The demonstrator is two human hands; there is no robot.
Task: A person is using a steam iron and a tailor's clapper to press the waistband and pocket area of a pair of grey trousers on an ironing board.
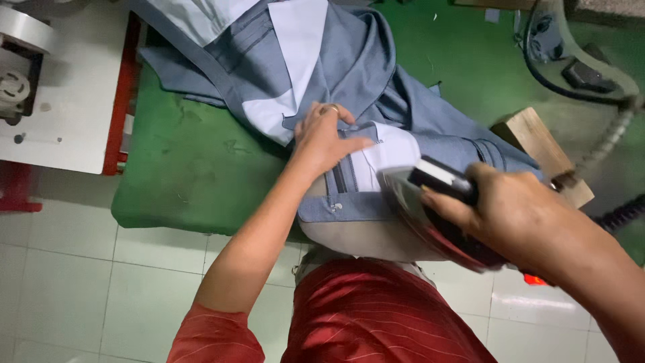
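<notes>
**Grey garment pressed with an iron on a green table**

While the grey garment (376,74) is spread across the green table (195,168), its nearest edge is drawn over a rounded, padded end of that table, close to the person's red shirt (376,323). The left hand (322,138) is laid flat on the cloth, fingers pressed down and slightly apart, and a ring is worn on one finger. Beneath that hand a white lining piece (386,158) is seen just beside the grey folds. The right hand (510,208) is closed around the dark handle of the iron (430,208), whose metal sole is tilted above the edge of the garment; whether it is touching the cloth cannot be told. A wooden block (531,138) is set on the table behind the iron, and a cord (605,144) is led away to the right. A white machine table (67,101) is placed at the left, over a pale tiled floor (121,282).
</notes>
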